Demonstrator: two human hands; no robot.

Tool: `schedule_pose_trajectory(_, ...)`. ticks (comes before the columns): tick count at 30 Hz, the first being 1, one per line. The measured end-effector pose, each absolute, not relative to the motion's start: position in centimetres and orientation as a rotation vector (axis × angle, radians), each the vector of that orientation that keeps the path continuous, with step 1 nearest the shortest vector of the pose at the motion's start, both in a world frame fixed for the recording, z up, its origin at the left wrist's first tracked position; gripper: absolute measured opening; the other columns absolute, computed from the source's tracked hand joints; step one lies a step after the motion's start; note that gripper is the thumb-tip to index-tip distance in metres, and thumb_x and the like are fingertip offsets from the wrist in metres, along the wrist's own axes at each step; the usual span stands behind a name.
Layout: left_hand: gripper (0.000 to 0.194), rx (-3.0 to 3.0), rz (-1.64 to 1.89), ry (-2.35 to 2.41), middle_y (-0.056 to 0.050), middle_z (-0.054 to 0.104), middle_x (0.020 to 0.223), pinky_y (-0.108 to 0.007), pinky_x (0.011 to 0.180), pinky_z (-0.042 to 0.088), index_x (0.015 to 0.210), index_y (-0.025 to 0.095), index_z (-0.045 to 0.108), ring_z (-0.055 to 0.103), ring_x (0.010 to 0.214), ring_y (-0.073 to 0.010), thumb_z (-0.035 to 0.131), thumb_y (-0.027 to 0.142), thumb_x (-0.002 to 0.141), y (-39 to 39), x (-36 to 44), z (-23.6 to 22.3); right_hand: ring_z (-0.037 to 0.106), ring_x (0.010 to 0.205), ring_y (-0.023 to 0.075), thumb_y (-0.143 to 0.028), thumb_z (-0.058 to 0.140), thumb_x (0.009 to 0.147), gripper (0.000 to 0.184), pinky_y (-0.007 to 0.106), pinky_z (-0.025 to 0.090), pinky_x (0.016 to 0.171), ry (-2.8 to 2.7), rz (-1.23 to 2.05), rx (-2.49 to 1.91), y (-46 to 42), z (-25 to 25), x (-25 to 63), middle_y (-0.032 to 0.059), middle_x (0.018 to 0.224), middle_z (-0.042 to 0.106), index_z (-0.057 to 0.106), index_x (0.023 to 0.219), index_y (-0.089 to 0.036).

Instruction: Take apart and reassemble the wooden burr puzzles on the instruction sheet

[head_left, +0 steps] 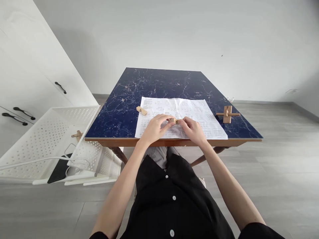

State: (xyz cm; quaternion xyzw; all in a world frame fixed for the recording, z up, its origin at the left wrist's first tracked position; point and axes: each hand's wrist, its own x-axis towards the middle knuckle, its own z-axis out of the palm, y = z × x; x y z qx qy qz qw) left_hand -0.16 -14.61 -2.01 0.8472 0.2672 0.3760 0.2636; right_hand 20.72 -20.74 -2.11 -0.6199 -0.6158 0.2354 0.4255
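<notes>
My left hand point(156, 127) and my right hand point(193, 129) meet over a white printed sheet point(199, 114) near the front edge of a dark blue marble-patterned table point(159, 84). Both hands pinch small light wooden pieces point(173, 121) held between their fingertips, just above the paper. A single wooden block point(141, 110) lies at the sheet's left edge, apart from my left hand. An assembled wooden cross-shaped puzzle point(227, 114) stands to the right of the sheet.
A white perforated plastic basket point(45, 139) stands on the floor to the left, with a small wooden piece point(77, 135) in it and a white cable point(37, 161) across it. White cabinet doors with black handles point(23, 113) are at far left. Grey floor surrounds the table.
</notes>
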Motion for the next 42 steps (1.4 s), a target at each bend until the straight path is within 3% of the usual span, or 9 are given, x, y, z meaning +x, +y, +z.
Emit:
schedule_pose_trajectory(20, 0.029, 2.297, 1.03, 0.73, -0.006, 0.079, 0.127, -0.039, 0.103, 0.055, 0.125, 0.026, 0.072, 0.072, 0.117, -0.0248, 0.059, 0.047, 0.11, -14.6, 0.1, -1.8, 0.04, 0.06, 0.0158, -0.05, 0.054, 0.101, 0.04, 0.032, 0.031, 0.06, -1.548, 0.532, -1.545, -20.6, -2.2, 20.9, -0.0041, 0.06, 0.044, 0.049, 0.072, -0.024)
schedule_pose_trajectory(29, 0.04, 2.334, 1.087, 0.885, -0.009, 0.078, 0.109, -0.04, 0.1, 0.052, 0.111, 0.02, 0.071, 0.072, 0.105, -0.0264, 0.05, 0.054, 0.112, -14.9, 0.3, -1.3, 0.035, 0.06, 0.0151, -0.049, 0.052, 0.106, 0.04, 0.031, 0.029, 0.059, -1.753, 0.517, -1.435, -20.6, -1.7, 21.1, -0.0044, 0.064, 0.041, 0.043, 0.075, -0.025)
schedule_pose_trajectory(36, 0.051, 2.028, 0.853, 0.795, -0.007, 0.075, 0.095, -0.033, 0.083, 0.053, 0.095, 0.02, 0.071, 0.07, 0.089, -0.0221, 0.048, 0.063, 0.11, -14.2, -1.7, 1.6, 0.04, 0.06, 0.0142, -0.047, 0.05, 0.111, 0.037, 0.03, 0.032, 0.06, -2.023, 0.528, -1.123, -20.8, 0.8, 20.8, -0.0036, 0.07, 0.046, 0.044, 0.082, -0.025)
schedule_pose_trajectory(42, 0.063, 1.972, 0.579, 0.74, -0.005, 0.067, 0.083, -0.032, 0.078, 0.054, 0.083, 0.019, 0.065, 0.065, 0.08, -0.0203, 0.052, 0.078, 0.1, -14.1, -4.1, 4.3, 0.053, 0.064, 0.015, -0.042, 0.05, 0.113, 0.027, 0.031, 0.038, 0.062, -2.18, 0.29, -0.83, -22.5, 3.2, 18.2, 0.0032, 0.085, 0.065, 0.062, 0.104, -0.02)
